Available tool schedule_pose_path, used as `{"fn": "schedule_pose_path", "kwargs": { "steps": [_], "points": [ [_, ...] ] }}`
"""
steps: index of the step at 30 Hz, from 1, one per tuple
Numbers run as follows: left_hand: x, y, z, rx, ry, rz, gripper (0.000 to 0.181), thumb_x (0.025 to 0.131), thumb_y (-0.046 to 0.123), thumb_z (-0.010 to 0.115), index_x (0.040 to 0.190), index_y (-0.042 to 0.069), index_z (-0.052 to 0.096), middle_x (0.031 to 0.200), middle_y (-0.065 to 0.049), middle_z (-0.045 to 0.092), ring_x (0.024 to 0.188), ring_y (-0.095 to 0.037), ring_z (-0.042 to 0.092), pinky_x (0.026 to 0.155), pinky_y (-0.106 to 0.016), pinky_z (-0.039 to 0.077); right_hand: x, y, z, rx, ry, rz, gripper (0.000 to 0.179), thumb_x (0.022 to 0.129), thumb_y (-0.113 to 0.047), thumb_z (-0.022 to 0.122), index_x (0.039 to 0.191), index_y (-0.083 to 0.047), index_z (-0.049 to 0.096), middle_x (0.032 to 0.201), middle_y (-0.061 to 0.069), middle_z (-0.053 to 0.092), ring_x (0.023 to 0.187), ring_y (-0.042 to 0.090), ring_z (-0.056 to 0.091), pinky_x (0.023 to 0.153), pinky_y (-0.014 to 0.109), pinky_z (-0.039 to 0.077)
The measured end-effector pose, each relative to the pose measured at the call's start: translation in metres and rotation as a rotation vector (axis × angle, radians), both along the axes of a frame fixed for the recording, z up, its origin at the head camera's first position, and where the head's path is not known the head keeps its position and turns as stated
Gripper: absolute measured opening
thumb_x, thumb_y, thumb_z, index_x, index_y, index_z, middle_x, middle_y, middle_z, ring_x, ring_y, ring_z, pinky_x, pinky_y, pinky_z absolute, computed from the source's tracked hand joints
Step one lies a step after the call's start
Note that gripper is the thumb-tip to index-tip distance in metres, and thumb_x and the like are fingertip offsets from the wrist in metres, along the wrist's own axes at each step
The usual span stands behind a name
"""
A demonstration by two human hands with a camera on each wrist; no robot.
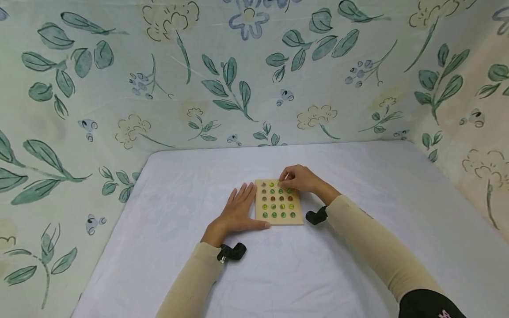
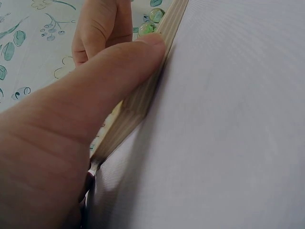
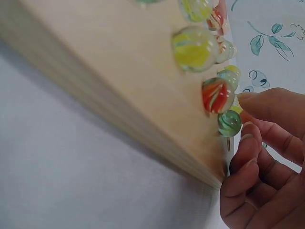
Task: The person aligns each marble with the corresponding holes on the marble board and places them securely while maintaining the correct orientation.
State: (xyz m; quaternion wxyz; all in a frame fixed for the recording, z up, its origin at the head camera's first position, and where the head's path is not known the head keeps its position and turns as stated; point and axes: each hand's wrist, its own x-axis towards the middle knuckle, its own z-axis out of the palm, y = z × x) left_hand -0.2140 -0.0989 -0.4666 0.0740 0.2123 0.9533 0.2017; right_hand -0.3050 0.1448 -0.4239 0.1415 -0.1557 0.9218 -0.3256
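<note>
A light wooden board [image 1: 259, 221] lies on the white cloth, bearing rows of glass marbles, green ones [image 1: 274, 215] nearest me and red-brown ones in the middle row. My left hand [image 1: 237, 212] lies flat with straight fingers along the board's left side. Its thumb [image 2: 138, 52] rests on the near edge. Over the far row is my right hand [image 1: 301, 178], fingers curled, thumb and fingertip pinching a yellowish marble [image 3: 235, 109] that is mostly hidden. Beside those fingertips, the right wrist view shows a green marble [image 3: 229, 123] and a red-streaked marble [image 3: 217, 95].
The white-covered table [image 1: 191, 176] extends around the board on all sides. Behind and beside it hangs a leaf-and-flower patterned cloth [image 1: 246, 79]. Black wrist cameras [image 1: 234, 252] sit on both wrists, the right one close to the board's right edge.
</note>
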Motion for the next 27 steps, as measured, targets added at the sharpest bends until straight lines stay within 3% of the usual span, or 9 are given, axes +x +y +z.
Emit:
{"fn": "schedule_pose_path", "kwargs": {
  "steps": [27],
  "points": [
    [0.0013,0.0009,0.0023,0.005,0.008,0.000,0.124,0.068,0.077,0.063,0.156,0.011,0.005,0.162,-0.003,0.003,0.148,-0.020,-0.005,0.118,-0.042,-0.005,0.0039,0.0040,0.0097,-0.017,-0.001,-0.006,0.018,0.091,-0.023,0.068,0.104,-0.012,0.067,0.089,0.007,0.061,0.080,0.022,0.055,0.068,0.029,0.048]
  ]
}}
